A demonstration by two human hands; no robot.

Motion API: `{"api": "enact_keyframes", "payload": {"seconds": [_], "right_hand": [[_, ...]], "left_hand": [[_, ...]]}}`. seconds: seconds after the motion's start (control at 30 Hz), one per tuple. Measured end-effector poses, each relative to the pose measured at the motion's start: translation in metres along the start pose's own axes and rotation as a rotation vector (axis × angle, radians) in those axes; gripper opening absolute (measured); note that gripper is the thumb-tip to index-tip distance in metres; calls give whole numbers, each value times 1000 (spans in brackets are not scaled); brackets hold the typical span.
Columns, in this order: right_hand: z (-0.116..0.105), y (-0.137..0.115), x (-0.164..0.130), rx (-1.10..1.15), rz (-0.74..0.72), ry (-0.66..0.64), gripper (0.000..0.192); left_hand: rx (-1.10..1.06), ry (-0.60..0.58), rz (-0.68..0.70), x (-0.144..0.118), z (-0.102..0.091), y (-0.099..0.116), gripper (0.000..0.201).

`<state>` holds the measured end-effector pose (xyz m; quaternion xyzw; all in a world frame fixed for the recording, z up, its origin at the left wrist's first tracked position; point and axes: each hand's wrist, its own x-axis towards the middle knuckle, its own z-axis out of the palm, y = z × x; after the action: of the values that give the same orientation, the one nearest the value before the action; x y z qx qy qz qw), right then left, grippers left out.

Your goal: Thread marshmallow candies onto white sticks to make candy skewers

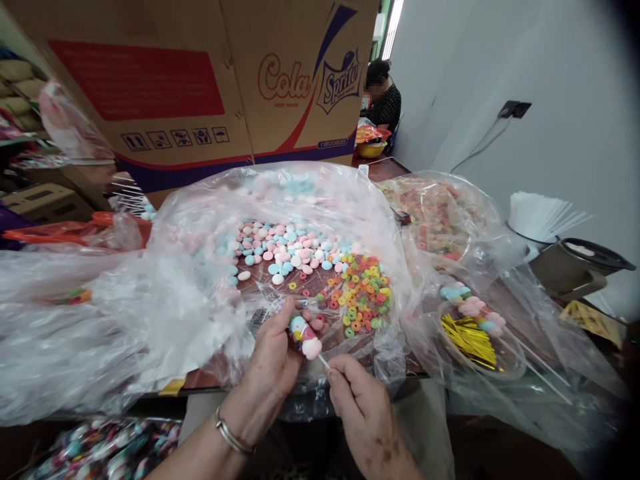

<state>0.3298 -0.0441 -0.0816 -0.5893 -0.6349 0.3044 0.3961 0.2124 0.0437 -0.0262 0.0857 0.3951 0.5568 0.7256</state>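
Your left hand [273, 363] pinches the candies [305, 337] on the stick [324, 362], thumb and fingers closed around the stack, so it can't slide or spin. Your right hand [363, 407] grips the bare lower end of the stick between thumb and forefinger, tight, narrow pinch, steadying it from below. The skewer sits between both hands, just above the near table edge [170, 385], angled up-left, with a pink piece lowest and a blue-pink one above it. A bracelet [233, 437] sits on your left wrist.

Right in front of it an open plastic bag [190, 293] is spread flat so you can reach in: pastel candies [280, 250] in pink, blue and white at the back, coloured rings [363, 293] heaped at the right, nearer you. Both piles are within easy reach of the left hand.

To your right, a bowl [515, 363] under plastic holds gold ties [467, 337] and finished skewers [475, 310] laid across its rim, sticks pointing right. Behind it is another bag of sweets [435, 213], then white sticks [540, 217] standing in a cup. A big box [200, 87] stands behind the bag. A person [383, 97] sits well back at the far end. More wrapped sweets [100, 450] lie low at your left, blurred.
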Motion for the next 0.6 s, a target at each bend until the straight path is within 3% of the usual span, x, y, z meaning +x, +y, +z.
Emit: {"api": "enact_keyframes", "payload": {"seconds": [0.17,0.3,0.6], "right_hand": [[3,4,-5,-71,-28,75,29],[5,3,-6,-188,-169,181,27],[3,1,0,-530,-408,368,33]], "left_hand": [[83,134,31,0,4,12,21],[61,113,47,9,5,17,29],[46,164,-70,17,-1,15,39]]}}
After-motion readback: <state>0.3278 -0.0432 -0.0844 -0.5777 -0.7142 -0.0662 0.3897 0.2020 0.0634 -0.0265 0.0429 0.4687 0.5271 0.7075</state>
